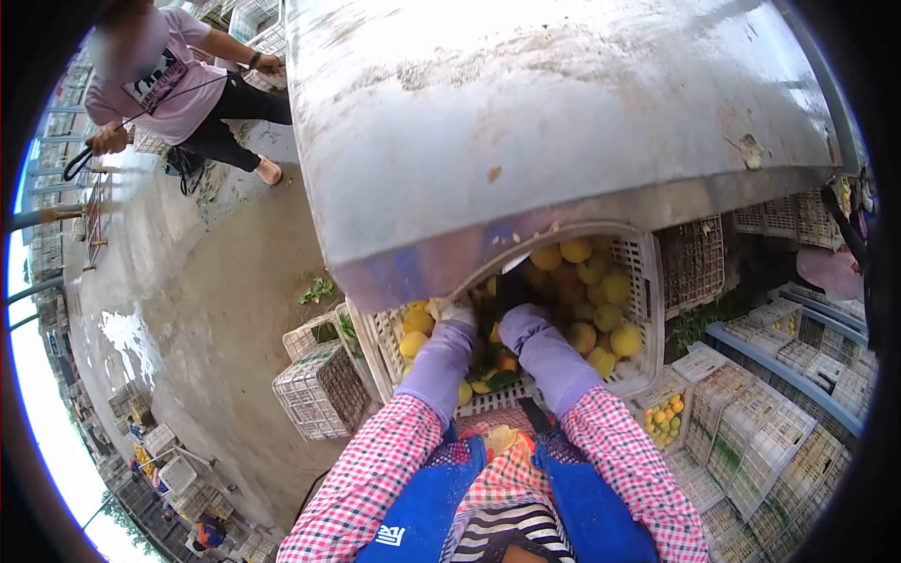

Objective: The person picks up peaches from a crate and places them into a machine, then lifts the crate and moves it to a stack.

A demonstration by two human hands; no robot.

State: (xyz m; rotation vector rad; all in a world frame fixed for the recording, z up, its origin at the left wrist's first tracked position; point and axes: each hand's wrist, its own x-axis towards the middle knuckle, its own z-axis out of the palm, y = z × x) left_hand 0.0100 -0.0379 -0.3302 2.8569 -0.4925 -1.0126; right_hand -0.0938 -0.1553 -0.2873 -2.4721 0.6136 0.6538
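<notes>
Both my arms, in purple cuffs and pink checked sleeves, reach down into a white plastic crate [646, 300] holding many yellow peaches [615, 287], some blushed red. My left hand [458, 311], in a pale glove, is at the crate's left half, beside peaches there. My right hand [513, 289], in a dark glove, is among the peaches near the middle. The fingers of both hands are hidden or too dark to make out, so whether they hold any fruit cannot be seen. Green leaves [497, 379] lie between my wrists.
A wet metal table [563, 122] overhangs the crate's far side. Stacked crates stand at the right [741, 422], one with orange-yellow fruit [664, 419]. Another crate [324, 394] sits on the wet concrete floor at the left. A person [178, 84] holding a cord stands upper left.
</notes>
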